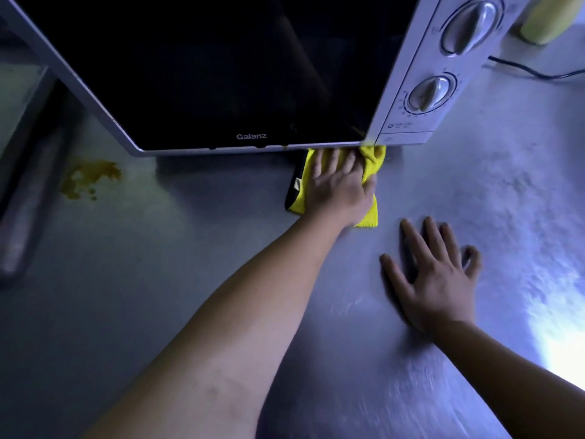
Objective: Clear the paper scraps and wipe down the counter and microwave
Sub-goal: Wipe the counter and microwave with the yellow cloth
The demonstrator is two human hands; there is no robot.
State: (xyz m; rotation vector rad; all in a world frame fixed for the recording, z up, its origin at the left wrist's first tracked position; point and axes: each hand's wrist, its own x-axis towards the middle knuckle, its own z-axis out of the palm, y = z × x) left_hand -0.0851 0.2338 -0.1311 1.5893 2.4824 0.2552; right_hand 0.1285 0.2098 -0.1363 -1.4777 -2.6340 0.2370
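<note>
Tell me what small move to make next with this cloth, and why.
Probably sweep the yellow cloth left across the counter to the brown stain. Your left hand presses it flat at the front edge of the microwave, and the stain sits unwiped further left.

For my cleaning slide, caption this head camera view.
Left hand presses a yellow cloth on the counter at the microwave base; right hand rests flat nearby.

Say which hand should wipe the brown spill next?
Probably left. The left hand presses the yellow cloth, and the brown spill lies on its side; the right hand rests flat, holding nothing.
</note>
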